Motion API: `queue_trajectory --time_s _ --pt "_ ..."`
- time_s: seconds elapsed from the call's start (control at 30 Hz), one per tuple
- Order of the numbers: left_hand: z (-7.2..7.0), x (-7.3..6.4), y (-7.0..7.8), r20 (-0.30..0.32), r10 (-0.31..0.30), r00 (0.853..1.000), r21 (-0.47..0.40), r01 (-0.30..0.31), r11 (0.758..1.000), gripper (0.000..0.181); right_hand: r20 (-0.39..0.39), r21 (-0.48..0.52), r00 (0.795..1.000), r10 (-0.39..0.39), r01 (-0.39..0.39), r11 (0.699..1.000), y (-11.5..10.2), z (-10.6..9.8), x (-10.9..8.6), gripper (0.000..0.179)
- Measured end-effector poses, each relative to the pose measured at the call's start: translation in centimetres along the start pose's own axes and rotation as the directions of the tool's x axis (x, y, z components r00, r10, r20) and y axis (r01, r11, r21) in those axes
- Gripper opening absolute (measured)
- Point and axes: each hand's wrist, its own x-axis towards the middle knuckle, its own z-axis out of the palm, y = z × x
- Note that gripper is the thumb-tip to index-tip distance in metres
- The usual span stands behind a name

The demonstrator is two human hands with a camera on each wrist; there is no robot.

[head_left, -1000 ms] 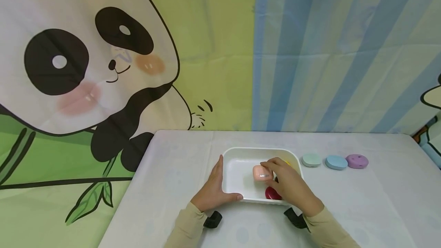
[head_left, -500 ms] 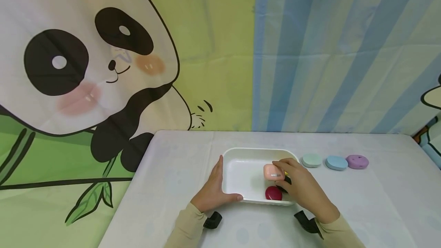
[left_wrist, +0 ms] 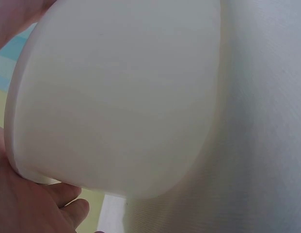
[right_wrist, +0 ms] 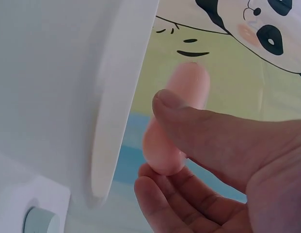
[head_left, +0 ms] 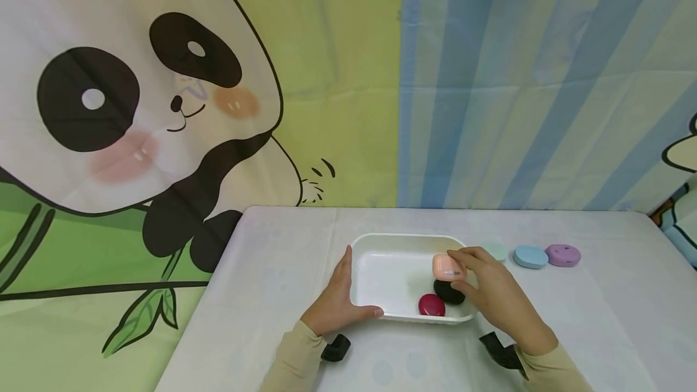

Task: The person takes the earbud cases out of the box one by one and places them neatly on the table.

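Note:
My right hand [head_left: 498, 295] pinches a small pink rounded case [head_left: 443, 267], like an earbud case, between thumb and fingers. The pink case [right_wrist: 182, 121] is held at the right end of a white tray [head_left: 381, 274], above a black rounded case [head_left: 449, 293]. A red rounded case [head_left: 432, 305] lies in the tray beside the black one. My left hand [head_left: 344, 301] rests against the tray's front left corner. Its fingers lie straight along the left side and its thumb touches the front rim. In the left wrist view the tray's wall [left_wrist: 116, 102] fills the middle.
Right of the tray, a mint case [head_left: 495, 251], a blue case [head_left: 530, 257] and a purple case [head_left: 563, 255] lie in a row on the white-covered table [head_left: 593, 319]. The mint one is partly behind my right hand. A panda-printed curtain [head_left: 348, 77] hangs behind the table.
My right hand has carried the pink case rightward across the tray. The black case now shows more fully, while the yellow thing seen earlier is hidden. My left hand has stayed in place.

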Motion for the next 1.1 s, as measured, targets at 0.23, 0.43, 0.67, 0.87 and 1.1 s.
queue_trajectory --time_s 0.23,0.43,0.67,0.87,1.1 --pt "-0.1 -0.1 0.4 0.005 -0.003 1.0 -0.012 0.003 1.0 0.131 -0.035 -0.017 0.999 -0.004 0.003 1.0 0.6 -0.6 -0.6 0.054" --pt "-0.1 0.0 0.3 0.004 -0.003 1.0 -0.005 0.003 1.0 0.13 -0.094 -0.062 0.994 -0.054 0.048 0.997 1.7 -1.2 -1.0 0.055" --pt "0.0 0.0 0.1 0.007 -0.016 1.0 -0.014 0.016 1.0 0.129 -0.08 -0.055 0.996 -0.026 0.022 0.998 2.8 -1.7 -1.4 0.054" --pt "0.0 -0.1 0.1 0.006 -0.023 1.0 -0.01 0.023 1.0 0.13 -0.088 -0.061 0.996 -0.011 0.005 0.998 3.9 -1.6 -1.7 0.053" --pt "-0.1 -0.1 0.3 0.007 -0.028 1.0 -0.004 0.028 1.0 0.132 -0.053 -0.073 0.998 0.037 -0.041 0.996 5.1 -1.7 -2.1 0.054"
